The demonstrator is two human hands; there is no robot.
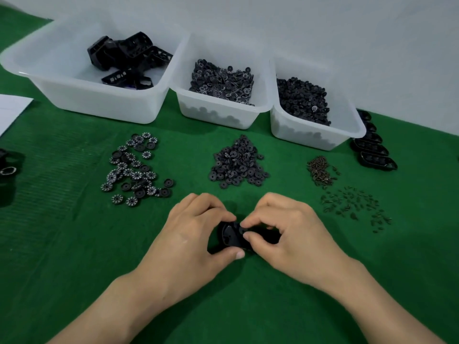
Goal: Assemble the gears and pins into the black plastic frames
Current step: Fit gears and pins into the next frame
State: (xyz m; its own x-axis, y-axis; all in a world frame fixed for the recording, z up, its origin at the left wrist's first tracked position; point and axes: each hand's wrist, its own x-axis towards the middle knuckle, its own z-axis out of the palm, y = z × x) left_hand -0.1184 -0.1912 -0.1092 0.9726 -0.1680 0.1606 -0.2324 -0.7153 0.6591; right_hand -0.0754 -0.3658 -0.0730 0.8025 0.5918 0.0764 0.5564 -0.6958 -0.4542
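Note:
A black plastic frame (pixel 229 235) lies on the green mat between my hands. My left hand (pixel 196 232) grips its left end, thumb under the near edge. My right hand (pixel 285 232) pinches a small black part at the frame's middle; what the part is stays hidden by my fingertips. Behind the hands lie a pile of numbered gears (pixel 134 167), a pile of plain black gears (pixel 238 162), a heap of brown pins (pixel 321 170) and scattered dark pins (pixel 355 207).
Three white bins stand at the back: one with black frames (pixel 82 95), one with numbered gears (pixel 223 112), one with black gears (pixel 310 135). A row of black frames (pixel 372 150) lies at the right. White paper (pixel 12 108) and a dark object (pixel 7 170) sit at the left edge.

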